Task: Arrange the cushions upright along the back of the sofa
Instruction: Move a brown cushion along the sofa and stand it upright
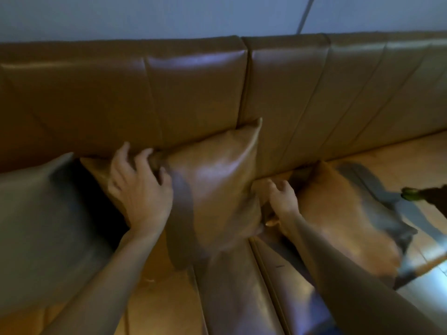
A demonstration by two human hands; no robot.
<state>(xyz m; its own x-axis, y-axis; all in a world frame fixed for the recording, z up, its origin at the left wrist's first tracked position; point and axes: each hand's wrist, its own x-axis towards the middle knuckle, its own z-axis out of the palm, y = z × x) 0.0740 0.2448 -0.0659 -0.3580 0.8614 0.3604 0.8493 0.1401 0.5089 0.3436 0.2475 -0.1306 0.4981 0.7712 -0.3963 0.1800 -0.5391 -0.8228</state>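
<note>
A tan leather cushion with a grey stripe stands nearly upright against the sofa back in the middle. My left hand grips its upper left corner. My right hand holds its lower right edge, fingers curled behind it. On the left, a grey-tan cushion leans against the back. To the right, an orange and grey cushion lies flat on the seat. The picture is blurred by motion.
A dark object with a green tip pokes in at the right edge above the seat. A pale wall rises behind the sofa. The seat runs on to the right.
</note>
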